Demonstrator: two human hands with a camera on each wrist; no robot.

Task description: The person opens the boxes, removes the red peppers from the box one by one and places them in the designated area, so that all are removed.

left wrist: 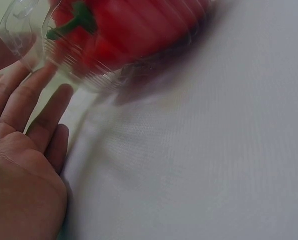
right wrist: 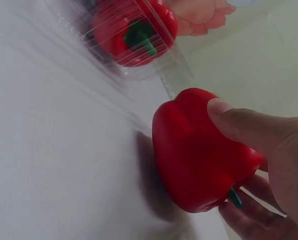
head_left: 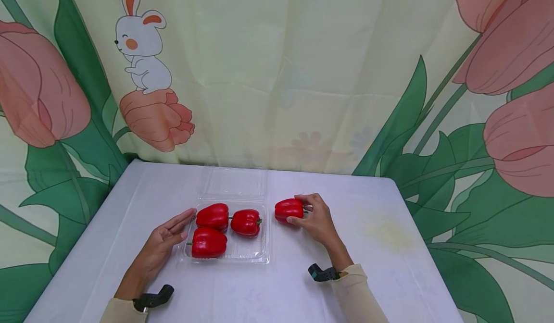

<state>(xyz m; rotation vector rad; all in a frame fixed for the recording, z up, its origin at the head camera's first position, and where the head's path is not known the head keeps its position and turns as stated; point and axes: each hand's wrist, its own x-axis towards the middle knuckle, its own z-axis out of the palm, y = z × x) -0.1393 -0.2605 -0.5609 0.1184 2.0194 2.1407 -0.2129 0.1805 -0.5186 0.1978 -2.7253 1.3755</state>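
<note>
My right hand (head_left: 319,218) grips a red bell pepper (head_left: 288,210) just right of the clear plastic clamshell container (head_left: 246,253). In the right wrist view the thumb lies along one side of this bell pepper (right wrist: 198,150), fingers on the other, green stem toward the palm. My left hand (head_left: 162,246) is at the container's left edge, fingers fairly straight against its wall. Inside the container sit three more red peppers: an upper left one (head_left: 212,217), a lower left one (head_left: 209,243) and a right one (head_left: 245,223). The left wrist view shows the fingers (left wrist: 26,97) beside the plastic rim.
The container's transparent lid (head_left: 234,182) lies folded back toward the rear of the table. A white cloth covers the table (head_left: 376,275). Behind it hangs a curtain (head_left: 320,73) printed with tulips and a rabbit. A dark strap with a small device is on each wrist.
</note>
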